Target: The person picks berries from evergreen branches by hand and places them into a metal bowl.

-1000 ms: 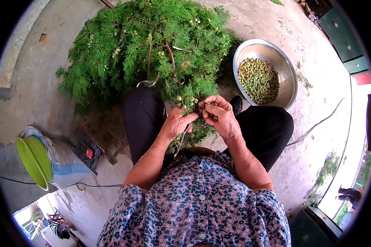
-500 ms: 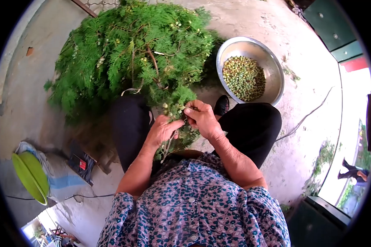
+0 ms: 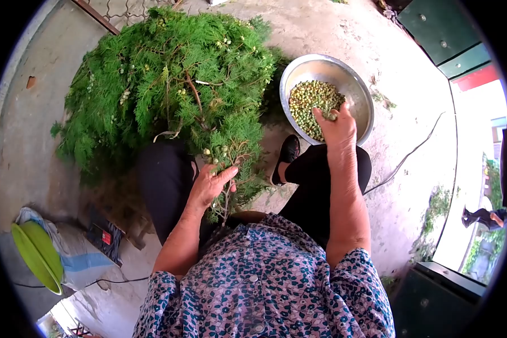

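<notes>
My left hand (image 3: pixel 209 186) is closed around an evergreen branch (image 3: pixel 231 155) between my knees. Its flat green sprays and a few pale round cones show above the fingers, and its bare stem runs down toward my lap. Over the near side of a metal basin (image 3: pixel 367 107) reaches my right hand (image 3: pixel 339 125), thumb and fingers apart. Small green and brownish cones (image 3: pixel 307 104) cover the basin's bottom. Whether any cone still touches the right fingertips is hard to make out.
A big heap of cut evergreen branches (image 3: pixel 152 84) lies beyond my left knee. To the left are a green plastic basin (image 3: pixel 36 253) and a pale sack (image 3: pixel 81 253). A thin twig (image 3: pixel 408 163) lies on the concrete at right. Part of another person (image 3: pixel 484 218) shows at far right.
My right hand has left the branch and moved up and right to the metal basin, its fingers parting. My left hand keeps its hold on the branch. The view has shifted slightly.
</notes>
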`<move>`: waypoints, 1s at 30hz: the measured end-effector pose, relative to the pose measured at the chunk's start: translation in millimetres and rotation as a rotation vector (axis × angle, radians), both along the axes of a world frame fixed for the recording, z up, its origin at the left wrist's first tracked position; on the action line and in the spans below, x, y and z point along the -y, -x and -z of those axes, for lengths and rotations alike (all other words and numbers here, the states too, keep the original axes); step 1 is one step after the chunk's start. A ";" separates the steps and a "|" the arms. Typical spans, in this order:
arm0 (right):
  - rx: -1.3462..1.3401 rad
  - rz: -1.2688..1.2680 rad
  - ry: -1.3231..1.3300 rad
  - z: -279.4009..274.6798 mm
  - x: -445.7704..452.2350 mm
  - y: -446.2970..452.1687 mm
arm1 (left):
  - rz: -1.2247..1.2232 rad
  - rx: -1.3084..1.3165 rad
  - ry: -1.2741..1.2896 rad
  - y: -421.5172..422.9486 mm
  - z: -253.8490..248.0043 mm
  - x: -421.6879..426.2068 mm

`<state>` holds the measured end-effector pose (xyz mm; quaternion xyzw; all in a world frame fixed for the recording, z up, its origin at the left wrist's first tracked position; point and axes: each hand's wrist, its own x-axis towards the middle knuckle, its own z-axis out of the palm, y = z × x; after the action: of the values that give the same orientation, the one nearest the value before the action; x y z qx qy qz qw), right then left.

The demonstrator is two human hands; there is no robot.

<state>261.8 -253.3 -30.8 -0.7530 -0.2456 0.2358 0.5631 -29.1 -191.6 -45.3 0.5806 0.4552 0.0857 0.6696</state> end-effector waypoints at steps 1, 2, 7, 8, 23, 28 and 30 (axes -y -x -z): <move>-0.266 0.065 -0.218 2.2 -0.8 -9.1 | 0.014 0.005 -0.004 -0.7 -2.2 0.2; -0.522 0.153 -0.444 4.3 -1.5 -18.2 | 0.039 0.027 -0.032 -0.5 -0.5 -0.5; -0.112 0.250 -0.189 69.0 14.3 -81.1 | -0.043 0.063 0.028 2.6 4.4 -1.5; -0.343 0.330 -0.318 45.9 13.4 -72.1 | -0.013 0.065 0.029 2.1 3.2 -3.4; 0.307 -0.684 -0.215 18.9 -19.6 141.6 | -0.036 0.228 0.012 -3.0 10.1 0.2; 0.543 -0.746 -0.104 30.7 -20.6 141.3 | 0.091 0.176 -0.174 2.5 14.1 1.4; 0.496 -0.688 -0.130 37.4 -20.8 141.6 | 0.239 0.125 -0.347 9.2 20.4 -4.5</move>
<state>120.2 -232.5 -68.2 -0.6241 -0.6247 0.2055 0.4219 -38.2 -187.1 -65.7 0.7305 0.3190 0.1184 0.5921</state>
